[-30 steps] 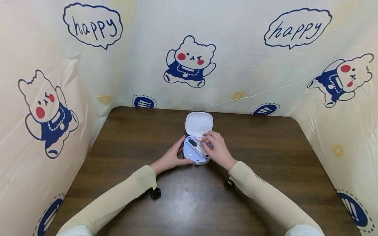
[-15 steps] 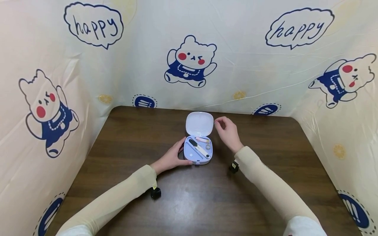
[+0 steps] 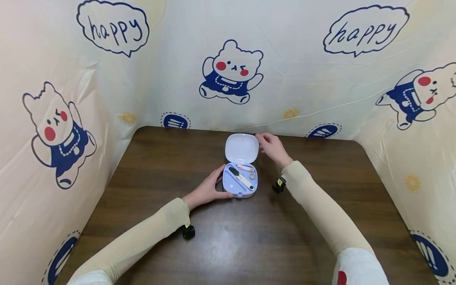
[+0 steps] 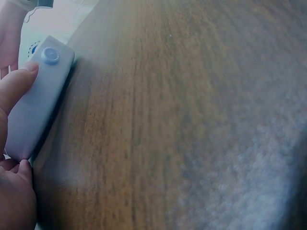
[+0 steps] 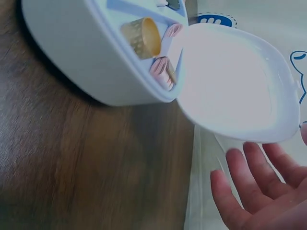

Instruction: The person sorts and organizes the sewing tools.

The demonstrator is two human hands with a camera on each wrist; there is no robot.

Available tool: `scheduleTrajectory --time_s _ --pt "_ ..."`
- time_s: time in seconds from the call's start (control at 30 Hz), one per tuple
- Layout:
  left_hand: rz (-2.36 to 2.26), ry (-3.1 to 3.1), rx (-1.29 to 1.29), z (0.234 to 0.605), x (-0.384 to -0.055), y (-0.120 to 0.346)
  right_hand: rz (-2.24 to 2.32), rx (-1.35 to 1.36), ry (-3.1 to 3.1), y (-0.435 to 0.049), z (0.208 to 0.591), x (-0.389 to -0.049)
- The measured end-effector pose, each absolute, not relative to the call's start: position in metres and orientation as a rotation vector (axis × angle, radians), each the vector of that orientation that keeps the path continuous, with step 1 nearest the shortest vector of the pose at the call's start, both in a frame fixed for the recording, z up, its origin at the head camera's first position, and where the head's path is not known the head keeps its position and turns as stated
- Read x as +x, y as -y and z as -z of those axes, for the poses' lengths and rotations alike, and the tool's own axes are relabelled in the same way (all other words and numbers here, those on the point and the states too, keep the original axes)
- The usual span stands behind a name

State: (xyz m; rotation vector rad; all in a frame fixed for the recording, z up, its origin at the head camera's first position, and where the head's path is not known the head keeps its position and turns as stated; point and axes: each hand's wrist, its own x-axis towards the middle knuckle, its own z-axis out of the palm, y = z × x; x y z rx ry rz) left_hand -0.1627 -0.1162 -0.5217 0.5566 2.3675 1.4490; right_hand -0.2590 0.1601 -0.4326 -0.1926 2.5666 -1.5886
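Note:
A pale blue sewing box (image 3: 230, 192) stands on the table with its white lid (image 3: 242, 148) raised. In its tray lie a long white tool (image 3: 244, 181) with a dark end, a folded pink strip (image 3: 245, 168) and a gold thimble (image 5: 142, 38). My left hand (image 3: 204, 193) grips the box from the left, thumb (image 4: 21, 81) on the front wall beside the round button (image 4: 50, 55). At the lid's right edge is my right hand (image 3: 273, 149), its loosely extended fingers (image 5: 256, 175) close to the rim and nothing visible in its grasp.
Dark wood table (image 3: 221, 245) surrounds the box. Behind and at both sides hangs a pale printed cloth (image 3: 292, 71). A black wrist camera (image 3: 188, 232) sits under the left cuff, another black camera (image 3: 279, 185) by the right cuff.
My right hand has left the tray, moved right and then up to the upper right edge of the lid. My left hand stays on the box.

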Motion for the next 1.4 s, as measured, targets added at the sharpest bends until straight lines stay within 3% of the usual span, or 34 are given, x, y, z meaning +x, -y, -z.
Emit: scheduleTrajectory --time_s 0.77,1.4 --pt "-1.426 -2.367 0.553 0.520 -0.163 0.115 1.661 -0.168 -2.347 -0.144 0.435 -0.257" --pt "-1.431 -2.367 0.556 0.521 -0.163 0.116 1.582 -0.385 -2.291 -0.156 0.426 -0.239"
